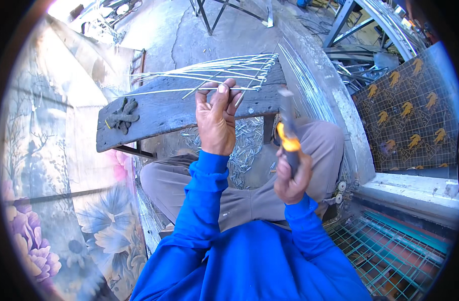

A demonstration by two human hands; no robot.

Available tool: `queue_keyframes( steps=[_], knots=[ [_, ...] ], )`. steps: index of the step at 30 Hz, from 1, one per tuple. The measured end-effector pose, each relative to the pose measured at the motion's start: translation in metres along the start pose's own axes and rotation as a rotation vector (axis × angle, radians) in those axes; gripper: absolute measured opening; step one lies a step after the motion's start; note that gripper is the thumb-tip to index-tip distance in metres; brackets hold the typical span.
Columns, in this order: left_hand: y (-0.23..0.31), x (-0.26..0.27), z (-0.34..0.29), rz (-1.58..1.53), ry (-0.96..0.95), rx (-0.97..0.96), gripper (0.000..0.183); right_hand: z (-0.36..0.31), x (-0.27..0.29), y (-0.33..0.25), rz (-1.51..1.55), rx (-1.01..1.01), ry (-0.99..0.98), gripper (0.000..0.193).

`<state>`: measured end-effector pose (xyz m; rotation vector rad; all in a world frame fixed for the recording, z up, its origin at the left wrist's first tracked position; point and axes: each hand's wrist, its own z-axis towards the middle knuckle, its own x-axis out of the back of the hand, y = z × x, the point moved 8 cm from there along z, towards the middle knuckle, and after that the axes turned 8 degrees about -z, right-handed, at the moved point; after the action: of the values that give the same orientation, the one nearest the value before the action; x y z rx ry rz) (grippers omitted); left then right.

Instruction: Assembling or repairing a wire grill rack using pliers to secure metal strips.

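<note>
My left hand (215, 120) pinches a thin silvery metal wire rod (161, 92) between thumb and fingers, above a dark wooden bench (174, 110). The rod lies roughly level, its small bent end just right of the fingers. Closed around a tool (289, 143) with a dark and orange handle, my right hand (294, 180) is raised over my right thigh. Motion blur hides the tool's exact kind; its metal end points away from me. Several similar rods (214, 66) with hooked ends at the right lie fanned across the bench's far side.
A dark work glove (122, 116) rests on the bench's left end. Short metal pieces (247, 153) litter the floor between my legs. Long rods (309, 83) lie right of the bench. A patterned board (410, 110) leans at the right, above a green wire grid (390, 251). Flowered sheeting (63, 175) hangs left.
</note>
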<state>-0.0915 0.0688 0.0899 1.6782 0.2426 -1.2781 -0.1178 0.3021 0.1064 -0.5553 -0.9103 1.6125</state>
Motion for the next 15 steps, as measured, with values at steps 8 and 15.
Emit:
queue_keyframes(
  steps=[8, 15],
  knots=[
    [0.006, 0.007, 0.0, -0.008, 0.026, -0.013, 0.02, -0.002, -0.001, 0.011, -0.082, -0.165, -0.111, 0.025],
    [0.003, 0.02, -0.003, 0.015, 0.05, 0.006, 0.019, -0.003, -0.007, 0.024, -0.203, -0.293, -0.201, 0.026]
  ],
)
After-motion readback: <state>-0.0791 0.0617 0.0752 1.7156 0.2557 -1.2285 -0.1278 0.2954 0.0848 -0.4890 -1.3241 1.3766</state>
